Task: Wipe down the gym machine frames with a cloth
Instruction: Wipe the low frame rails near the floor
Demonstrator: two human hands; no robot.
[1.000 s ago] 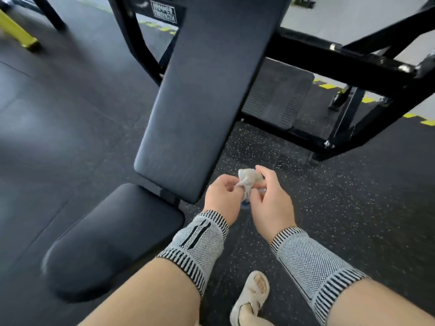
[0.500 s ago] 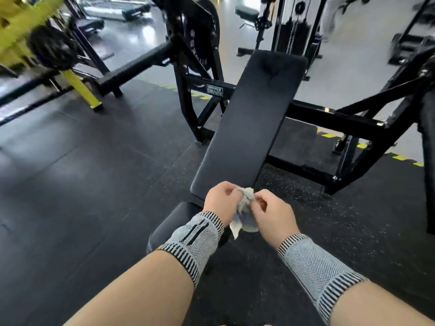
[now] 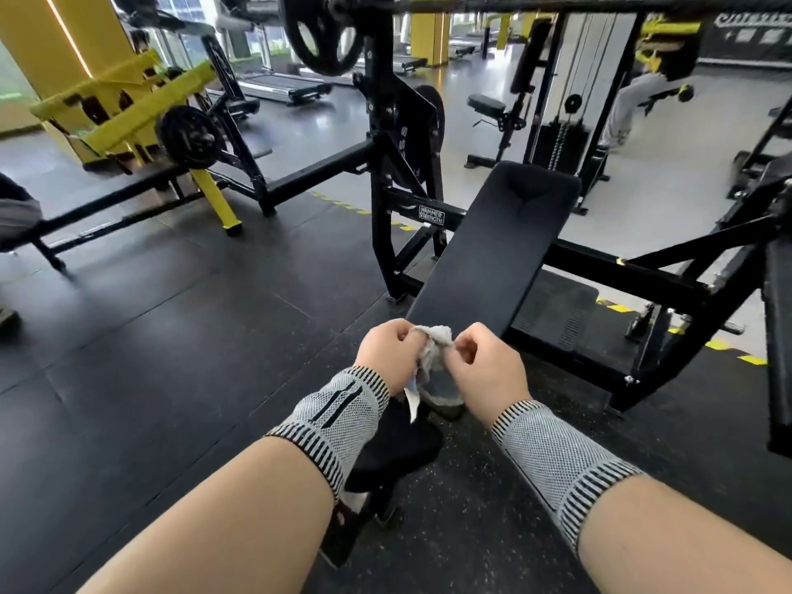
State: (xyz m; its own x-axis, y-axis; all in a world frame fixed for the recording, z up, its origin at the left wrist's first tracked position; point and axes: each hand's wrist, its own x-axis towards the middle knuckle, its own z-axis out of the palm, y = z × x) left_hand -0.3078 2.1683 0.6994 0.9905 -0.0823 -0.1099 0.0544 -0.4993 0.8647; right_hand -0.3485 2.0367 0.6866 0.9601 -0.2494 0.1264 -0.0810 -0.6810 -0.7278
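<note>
A small pale grey cloth (image 3: 435, 358) hangs crumpled between my two hands, in front of the lower end of a black incline backrest pad (image 3: 497, 246). My left hand (image 3: 392, 353) pinches its left side and my right hand (image 3: 484, 366) pinches its right side, fingers curled. The pad belongs to a black bench press machine whose steel frame (image 3: 600, 267) runs behind it, with an upright post (image 3: 381, 186) on the left and a weight plate (image 3: 325, 32) above. The black seat pad (image 3: 394, 443) lies below my wrists.
A yellow and black plate-loaded machine (image 3: 141, 105) stands at the left. A cable stack machine (image 3: 557, 122) and a person exercising (image 3: 634, 105) are at the back right. Black rubber floor (image 3: 150, 336) spreads to the left; yellow-striped tape (image 3: 728, 349) marks the mat edge.
The view has lifted from the bench pads to the wider gym and backed away. Both hands keep hold of the cloth, which now hangs lower and more unfolded between them.
</note>
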